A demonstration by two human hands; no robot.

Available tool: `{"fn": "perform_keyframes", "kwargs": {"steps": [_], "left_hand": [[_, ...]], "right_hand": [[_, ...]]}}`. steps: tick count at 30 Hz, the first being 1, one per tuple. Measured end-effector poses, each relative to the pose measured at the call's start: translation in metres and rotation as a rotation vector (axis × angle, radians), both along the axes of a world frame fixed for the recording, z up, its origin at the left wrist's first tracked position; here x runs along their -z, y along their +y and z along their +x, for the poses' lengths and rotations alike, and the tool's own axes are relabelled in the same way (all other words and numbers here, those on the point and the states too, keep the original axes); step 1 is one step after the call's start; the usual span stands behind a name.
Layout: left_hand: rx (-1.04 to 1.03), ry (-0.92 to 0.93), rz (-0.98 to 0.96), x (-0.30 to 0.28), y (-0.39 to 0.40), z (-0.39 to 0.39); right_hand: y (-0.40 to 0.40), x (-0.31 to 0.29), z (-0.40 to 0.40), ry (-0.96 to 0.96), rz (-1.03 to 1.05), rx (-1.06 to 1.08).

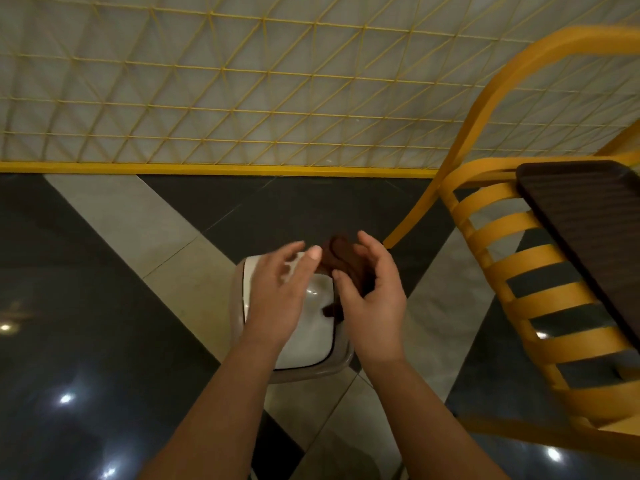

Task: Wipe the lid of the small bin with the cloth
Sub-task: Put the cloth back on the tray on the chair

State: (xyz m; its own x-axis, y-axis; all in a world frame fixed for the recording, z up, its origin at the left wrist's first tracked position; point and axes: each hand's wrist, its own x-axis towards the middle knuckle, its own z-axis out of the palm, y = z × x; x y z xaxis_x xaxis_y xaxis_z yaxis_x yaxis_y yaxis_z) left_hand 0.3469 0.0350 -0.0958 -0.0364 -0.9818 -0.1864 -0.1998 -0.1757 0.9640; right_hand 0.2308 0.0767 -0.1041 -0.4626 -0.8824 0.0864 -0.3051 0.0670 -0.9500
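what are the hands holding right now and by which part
The right hand holds the brown cloth, bunched in its palm and fingers, a corner hanging down over the bin lid. The left hand is open, holding nothing.

Likely cafe or canteen seating area. Glossy dark-and-pale stone tile floor (104, 306) under hands, ceiling lights reflected. Yellow slatted plastic chair (519, 271) right of hands, dark brown ridged table (588, 216) beside it. Beyond hands, yellow wire lattice partition (242, 91) on pale wall.
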Motion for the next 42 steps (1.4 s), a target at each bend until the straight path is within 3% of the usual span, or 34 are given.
{"fn": "perform_keyframes", "kwargs": {"steps": [2, 5, 8, 10, 13, 16, 18, 21, 23, 28, 34, 42], "left_hand": [[0.076, 0.214, 0.18, -0.009, 0.004, -0.012], [0.029, 0.401, 0.352, -0.015, 0.006, -0.018], [-0.049, 0.489, 0.417, -0.018, 0.006, -0.02], [-0.051, 0.488, 0.41, -0.019, 0.003, -0.02], [-0.016, 0.38, 0.387, -0.018, -0.002, -0.019], [-0.004, 0.305, 0.408, -0.016, -0.012, -0.016], [0.006, 0.346, 0.453, -0.017, -0.021, -0.016], [0.05, 0.439, 0.512, -0.021, -0.034, -0.021], [0.112, 0.393, 0.513, -0.023, -0.041, -0.027], [0.115, 0.127, 0.424, -0.035, -0.053, -0.063], [0.267, 0.034, 0.259, -0.084, -0.059, -0.172], [0.678, -0.217, 0.02, -0.131, -0.059, -0.351]], "right_hand": [[-0.001, -0.007, 0.0, 0.037, -0.02, -0.072], [0.001, -0.011, -0.011, 0.079, 0.016, -0.179], [0.009, -0.01, -0.028, -0.132, 0.149, -0.287], [0.011, -0.005, -0.037, -0.251, 0.211, -0.3], [0.008, -0.001, -0.05, -0.265, 0.285, -0.265], [0.001, -0.007, -0.06, -0.541, 0.275, -0.188], [-0.006, -0.008, -0.067, -0.714, 0.287, -0.132], [-0.017, -0.005, -0.075, -0.83, 0.369, -0.075], [-0.021, -0.004, -0.082, -0.876, 0.385, -0.057], [-0.017, -0.025, -0.116, -0.591, 0.412, 0.082], [0.009, -0.086, -0.201, -0.388, 0.223, 0.438], [0.064, -0.111, -0.299, -0.377, 0.265, 0.933]]}}
